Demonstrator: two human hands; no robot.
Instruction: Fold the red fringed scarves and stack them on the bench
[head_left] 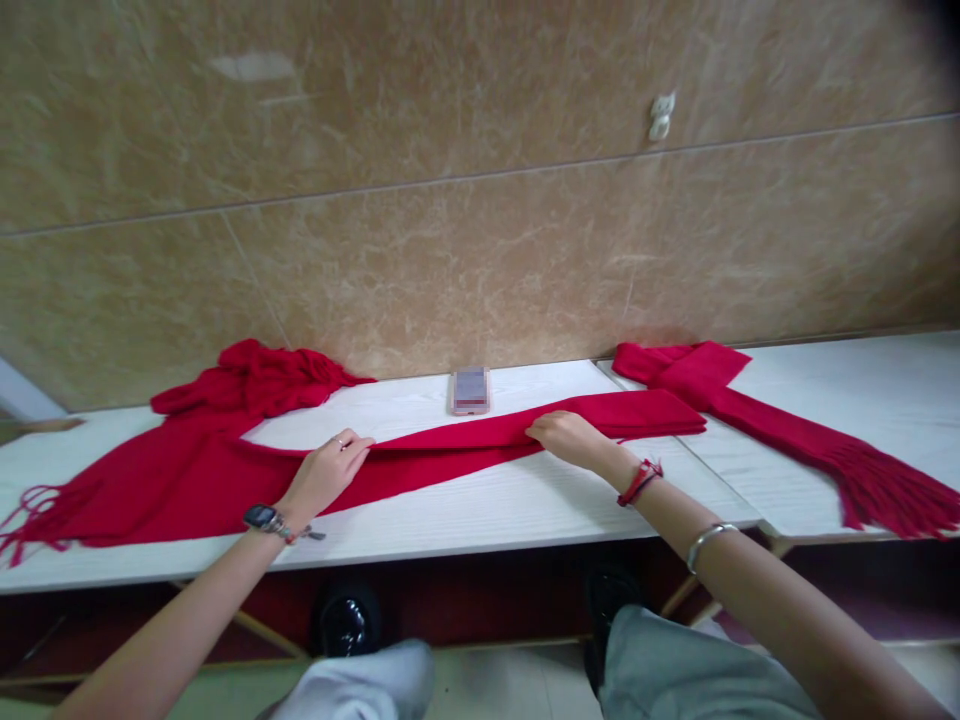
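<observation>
Head view, only one. Red scarf (442, 458) lies lengthwise on the white tabletop (450, 520), running under and between both hands. Left hand (326, 475): thumb and fingers closed in a narrow pinch on the scarf's folded upper edge. Right hand (566, 438): fingers curled in, looks pinched on the same edge; exact fingertip contact is hidden by the hand itself. Right of the right fingers: layered end, fairly flat. Left of the left fingers: scarf spreads wide, ending in loose fringe (45, 515).

Around it: phone (470, 392) beyond the fingers, between the two hands, near the scarf edge. Crumpled red cloth (259, 380) beyond and left of the left fingers; can't tell if it's the same piece. Second scarf (780, 420) right of the right fingers, close to the layered end; can't tell if they touch.

Risks, my read: uneven pull between hands could skew the fold. Wide left part could drag it off line. Fringe might tangle. A sweep away from the wearer could shove the phone. Watch (261, 517) and bracelet (641, 482) might snag the knit.

Containers: no box or bag that I can see. Open space (480, 585) below the tabletop, nearer the wearer than the fingers; too dark to tell contents.
</observation>
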